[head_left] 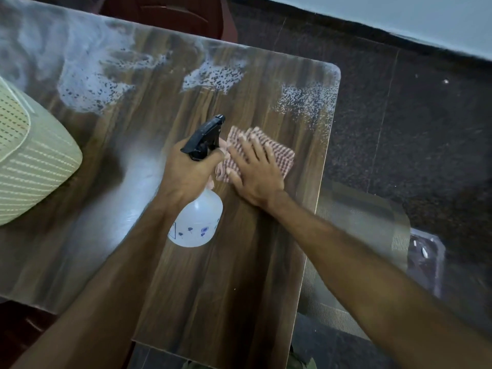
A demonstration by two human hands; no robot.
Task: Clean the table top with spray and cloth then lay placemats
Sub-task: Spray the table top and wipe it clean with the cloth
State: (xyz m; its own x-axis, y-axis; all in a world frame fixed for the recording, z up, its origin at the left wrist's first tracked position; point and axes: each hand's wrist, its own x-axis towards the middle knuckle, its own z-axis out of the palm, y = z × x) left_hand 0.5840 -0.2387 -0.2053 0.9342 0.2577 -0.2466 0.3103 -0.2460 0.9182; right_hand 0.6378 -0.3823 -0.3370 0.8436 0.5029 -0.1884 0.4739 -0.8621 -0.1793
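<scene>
My left hand (190,171) grips the neck of a clear spray bottle (198,222) with a black trigger head, held above the wooden table top (221,288). Beside it, my right hand (253,174) lies flat with straight fingers on a pink ribbed cloth (282,158), pressing it to the table. White patches of spray foam (213,77) dot the far part of the table, with another patch (303,99) near the right corner. A stack of pale woven placemats (32,166) lies at the left edge of the table.
The table's right edge runs close to my right forearm. Below it, to the right, sits a grey mesh chair seat (354,235) on dark speckled floor (426,129). A dark red chair back (170,14) stands behind the far edge.
</scene>
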